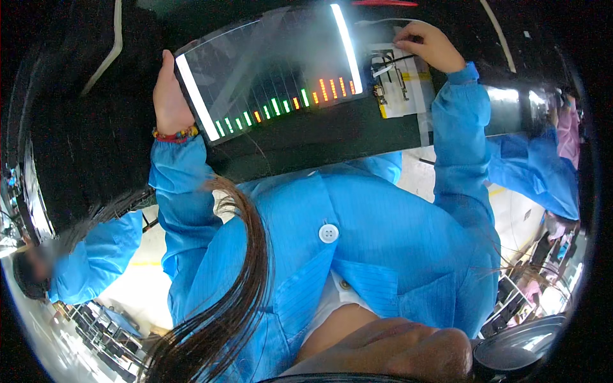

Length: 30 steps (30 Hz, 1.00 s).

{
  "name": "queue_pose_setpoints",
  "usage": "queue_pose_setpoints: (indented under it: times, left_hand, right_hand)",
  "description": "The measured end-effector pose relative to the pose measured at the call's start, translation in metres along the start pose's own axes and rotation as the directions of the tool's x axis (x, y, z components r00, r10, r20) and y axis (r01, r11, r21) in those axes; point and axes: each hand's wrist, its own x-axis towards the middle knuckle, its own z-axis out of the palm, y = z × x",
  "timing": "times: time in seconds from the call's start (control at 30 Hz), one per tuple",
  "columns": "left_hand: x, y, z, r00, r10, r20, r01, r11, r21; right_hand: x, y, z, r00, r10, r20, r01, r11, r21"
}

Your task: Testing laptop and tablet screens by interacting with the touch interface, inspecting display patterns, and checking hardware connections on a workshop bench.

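A flat display panel [281, 70] lies tilted before me, a bright white strip along each short side and rows of green and orange bars near its lower edge. My left hand [171, 102] is at the panel's left edge and grips it; part of its fingers is hidden there. Beyond the panel's right end is a small pale test fixture [397, 96] with metal clamps and a dark lever or cable. Over its upper side, my right hand [437, 48] has its thumb and fingers pinched together; what is between them is too small to make out.
The dark work surface [306, 143] runs beneath the panel. A thin white cable [383, 22] curves above the fixture, and a red object [383, 3] shows at the top edge. People in blue work clothes are at left [96, 262] and right [536, 172].
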Motion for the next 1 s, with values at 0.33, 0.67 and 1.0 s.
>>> queue_pose_setpoints:
  times: [0.33, 0.67, 1.0]
  left_hand:
    - [-0.001, 0.002, 0.000, 0.998, -0.048, 0.042, 0.047, 0.999, 0.006]
    - [-0.005, 0.001, 0.009, 1.000, 0.026, -0.011, -0.025, 0.999, 0.038]
    - [-0.002, 0.001, 0.004, 0.997, 0.070, -0.043, -0.068, 0.997, 0.040]
  right_hand:
    - [0.017, -0.011, -0.010, 0.987, 0.085, 0.138, -0.084, 0.996, -0.019]
    - [0.025, -0.003, -0.010, 0.985, 0.069, 0.161, -0.061, 0.997, -0.055]
    - [0.003, 0.017, -0.004, 0.970, -0.212, 0.115, 0.221, 0.973, -0.065]
